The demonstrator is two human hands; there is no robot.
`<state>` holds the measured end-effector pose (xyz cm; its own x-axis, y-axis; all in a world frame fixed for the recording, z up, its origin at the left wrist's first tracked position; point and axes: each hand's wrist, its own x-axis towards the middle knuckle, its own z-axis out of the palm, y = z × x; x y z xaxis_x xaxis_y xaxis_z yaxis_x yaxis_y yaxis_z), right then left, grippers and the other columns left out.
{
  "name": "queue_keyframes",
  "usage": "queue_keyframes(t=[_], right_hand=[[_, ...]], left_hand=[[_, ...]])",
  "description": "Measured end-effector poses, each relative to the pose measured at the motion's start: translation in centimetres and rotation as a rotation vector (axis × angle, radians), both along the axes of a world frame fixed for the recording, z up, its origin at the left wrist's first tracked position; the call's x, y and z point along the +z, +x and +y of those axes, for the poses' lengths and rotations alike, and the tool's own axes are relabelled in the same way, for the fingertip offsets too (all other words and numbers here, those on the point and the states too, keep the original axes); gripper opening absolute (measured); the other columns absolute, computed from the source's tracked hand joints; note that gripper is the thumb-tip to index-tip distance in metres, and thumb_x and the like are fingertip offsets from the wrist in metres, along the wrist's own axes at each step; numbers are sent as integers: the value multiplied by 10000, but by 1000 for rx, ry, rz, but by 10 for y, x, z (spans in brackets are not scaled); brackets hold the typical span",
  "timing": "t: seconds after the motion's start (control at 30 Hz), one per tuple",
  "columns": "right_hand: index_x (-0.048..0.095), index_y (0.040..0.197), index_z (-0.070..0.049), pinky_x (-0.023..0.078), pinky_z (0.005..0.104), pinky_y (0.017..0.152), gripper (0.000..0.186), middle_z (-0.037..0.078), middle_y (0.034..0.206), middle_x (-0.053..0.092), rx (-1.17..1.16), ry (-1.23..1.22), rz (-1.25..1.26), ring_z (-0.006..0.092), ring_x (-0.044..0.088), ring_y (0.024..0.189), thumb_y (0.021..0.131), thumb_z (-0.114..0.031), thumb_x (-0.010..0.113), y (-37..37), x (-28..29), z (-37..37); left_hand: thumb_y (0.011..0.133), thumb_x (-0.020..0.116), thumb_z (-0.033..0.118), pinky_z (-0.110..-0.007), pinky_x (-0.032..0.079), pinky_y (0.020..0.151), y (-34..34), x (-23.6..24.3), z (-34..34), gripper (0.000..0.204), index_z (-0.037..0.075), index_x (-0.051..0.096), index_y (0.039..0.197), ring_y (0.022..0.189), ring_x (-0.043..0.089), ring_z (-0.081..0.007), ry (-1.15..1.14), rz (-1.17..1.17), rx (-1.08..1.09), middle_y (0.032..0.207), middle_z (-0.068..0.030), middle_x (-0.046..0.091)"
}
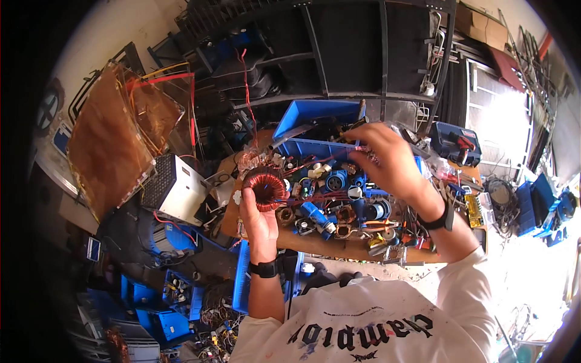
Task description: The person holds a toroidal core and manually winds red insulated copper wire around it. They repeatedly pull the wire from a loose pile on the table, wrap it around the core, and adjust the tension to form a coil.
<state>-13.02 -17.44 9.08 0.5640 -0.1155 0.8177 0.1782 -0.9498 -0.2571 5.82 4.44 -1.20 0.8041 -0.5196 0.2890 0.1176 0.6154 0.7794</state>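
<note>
In my left hand (260, 225) is a ring-shaped coil (265, 176) wound with reddish copper wire, its open centre turned toward me. The thumb presses on its near side. My right hand (392, 164) is raised over the back right of the workbench, fingers curled together. A thin reddish wire (321, 161) stretches between the coil and those fingertips, and pinkish strands show within the grip. Beneath both hands lie blue plugs (317, 218), a round blue socket (336, 181) and small copper-wound parts (346, 214).
Crowding the wooden bench (315, 246) are pliers (381, 224) and loose parts. A blue bin (318, 118) stands at its back, a dark toolbox (455, 144) at the far right. Left of the bench is a white metal box (175, 187); blue crates (163, 320) sit on the floor.
</note>
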Motion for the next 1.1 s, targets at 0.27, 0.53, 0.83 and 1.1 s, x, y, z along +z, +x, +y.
queue_keyframes(t=[0.27, 0.53, 0.83, 1.1], right_hand=[[640, 904, -40, 487, 464, 639, 266, 169, 670, 616, 106, -40, 546, 383, 616, 669, 941, -290, 557, 31, -38, -47], [588, 751, -4, 407, 380, 531, 365, 125, 565, 514, 250, 372, 445, 258, 530, 521, 971, -292, 544, 14, -32, -41], [470, 648, -110, 195, 260, 440, 427, -59, 533, 329, 1127, 1638, 32, 67, 249, 461, 999, -348, 520, 26, -74, -24], [534, 734, -55, 350, 278, 538, 449, -23, 621, 437, 495, 950, 410, 88, 378, 564, 1025, -387, 452, 20, -96, -65]], left_hand=[[946, 540, 496, -484, 571, 802, 3, 7, -4, 533, 44, 540, 1230, 1007, 632, -222, -28, -146, 20, 1149, -97, 620], [920, 554, 534, -490, 617, 736, 18, 0, 3, 559, 123, 531, 1297, 1092, 626, -296, -311, 275, -239, 1237, -119, 615], [909, 596, 494, -463, 614, 753, 16, 5, -12, 490, 175, 595, 1282, 1204, 556, -341, -516, 530, -561, 1262, -82, 623], [915, 574, 515, -511, 610, 773, 12, 20, -15, 603, 68, 491, 1311, 1074, 639, -311, -261, 350, -394, 1223, -159, 613]])
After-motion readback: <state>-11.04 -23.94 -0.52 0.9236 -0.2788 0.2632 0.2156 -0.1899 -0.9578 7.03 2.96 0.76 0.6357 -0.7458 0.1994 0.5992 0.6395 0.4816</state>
